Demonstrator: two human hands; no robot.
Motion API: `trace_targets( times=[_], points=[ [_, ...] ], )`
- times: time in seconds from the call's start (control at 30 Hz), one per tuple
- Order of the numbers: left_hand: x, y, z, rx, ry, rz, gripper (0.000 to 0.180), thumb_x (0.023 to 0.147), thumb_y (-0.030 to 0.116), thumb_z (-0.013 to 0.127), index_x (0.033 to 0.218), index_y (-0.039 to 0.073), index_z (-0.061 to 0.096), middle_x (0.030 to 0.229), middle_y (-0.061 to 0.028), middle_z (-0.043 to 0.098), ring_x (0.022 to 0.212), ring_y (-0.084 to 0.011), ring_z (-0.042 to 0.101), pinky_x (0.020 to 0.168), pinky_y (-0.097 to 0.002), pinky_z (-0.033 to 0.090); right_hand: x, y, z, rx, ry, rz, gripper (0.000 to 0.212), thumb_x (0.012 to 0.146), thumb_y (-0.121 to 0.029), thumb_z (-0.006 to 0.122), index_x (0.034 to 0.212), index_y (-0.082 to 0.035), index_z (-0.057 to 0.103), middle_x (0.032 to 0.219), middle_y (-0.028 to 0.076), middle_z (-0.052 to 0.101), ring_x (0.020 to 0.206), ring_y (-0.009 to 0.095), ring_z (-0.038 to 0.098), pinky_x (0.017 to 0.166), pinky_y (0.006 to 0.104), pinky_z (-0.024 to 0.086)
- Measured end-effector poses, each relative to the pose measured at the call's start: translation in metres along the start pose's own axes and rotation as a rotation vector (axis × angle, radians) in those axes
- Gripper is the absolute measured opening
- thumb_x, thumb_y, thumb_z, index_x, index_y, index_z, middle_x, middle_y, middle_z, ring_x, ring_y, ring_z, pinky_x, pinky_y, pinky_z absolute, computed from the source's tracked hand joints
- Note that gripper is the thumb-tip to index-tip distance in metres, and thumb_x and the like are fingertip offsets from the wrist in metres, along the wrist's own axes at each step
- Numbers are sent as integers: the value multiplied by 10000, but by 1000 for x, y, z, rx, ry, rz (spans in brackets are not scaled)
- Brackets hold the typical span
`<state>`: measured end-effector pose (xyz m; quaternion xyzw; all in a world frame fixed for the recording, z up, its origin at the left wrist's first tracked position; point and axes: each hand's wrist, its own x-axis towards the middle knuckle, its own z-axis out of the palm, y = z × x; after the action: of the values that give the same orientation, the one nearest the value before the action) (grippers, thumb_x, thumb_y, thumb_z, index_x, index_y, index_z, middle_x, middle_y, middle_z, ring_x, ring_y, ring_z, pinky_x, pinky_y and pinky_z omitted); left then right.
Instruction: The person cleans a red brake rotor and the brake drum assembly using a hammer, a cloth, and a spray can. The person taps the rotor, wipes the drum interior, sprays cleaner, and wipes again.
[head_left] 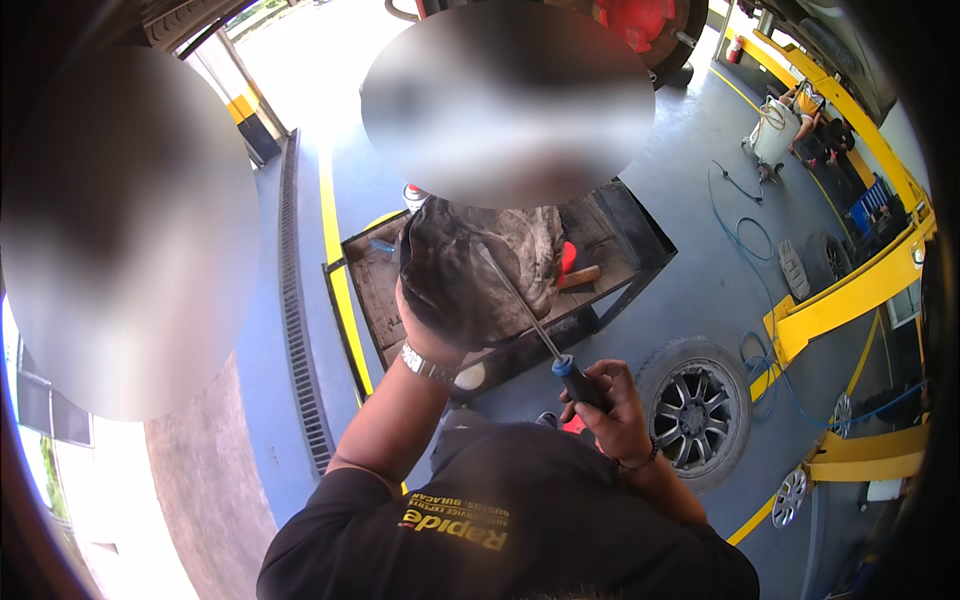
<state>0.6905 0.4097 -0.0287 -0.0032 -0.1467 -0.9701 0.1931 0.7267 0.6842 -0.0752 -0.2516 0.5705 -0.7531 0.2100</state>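
Observation:
My left hand (428, 325) is closed on the lower left of a dark, grimy, cloth-like piece (520, 245) with a ragged grey-brown right edge. Its fingers are mostly hidden behind that piece, and a metal watch (427, 366) circles the wrist. In my right hand (615, 410), the fingers are wrapped round the black and blue handle of a screwdriver (530, 318). The long metal shaft slants up and left, with its tip over the middle of the grimy piece. Whether the tip touches it I cannot tell.
Beneath my hands stands a metal tool cart (372, 300), with a spray can (414, 196) and a wooden handle (580, 278) on it. A wheel (695, 410) lies at the right, near a blue hose (745, 240) and a yellow lift arm (815, 300). Blurred ovals hide two areas.

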Motion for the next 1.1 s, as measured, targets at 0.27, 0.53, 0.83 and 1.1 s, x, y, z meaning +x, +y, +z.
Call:
trace_targets(
  times=[0.27,0.53,0.83,1.1],
  points=[
    [-4,-39,7,-22,-45,-115,359,1025,310,392,1257,104,573,1149,-70,641,1081,-219,599,966,-357,466,-19,-16,-32,-43,114,23,434,903,0,593,1330,-27,521,929,51,629,745,59,578,708,233,510],
    [-4,-71,20,424,-113,36,211,1027,181,500,1180,73,598,1077,-31,665,926,-163,648,837,-326,552,11,-17,-44,-601,-8,-126,475,922,-40,635,1362,-67,459,1000,79,599,759,89,578,664,254,515],
    [-4,-101,11,1474,-126,737,221,990,163,556,1103,-20,605,934,-177,703,836,-249,701,753,-348,535,59,18,-53,-319,51,-181,980,891,-166,712,1568,-92,7,1294,163,492,1125,212,562,853,347,539],
    [-2,-108,23,1586,-302,353,207,976,136,580,1139,10,603,951,-129,703,872,-208,695,774,-332,537,104,8,-46,-185,-35,-131,651,995,-267,569,1507,-3,267,1385,138,491,1246,185,491,1011,317,418]
  ],
)
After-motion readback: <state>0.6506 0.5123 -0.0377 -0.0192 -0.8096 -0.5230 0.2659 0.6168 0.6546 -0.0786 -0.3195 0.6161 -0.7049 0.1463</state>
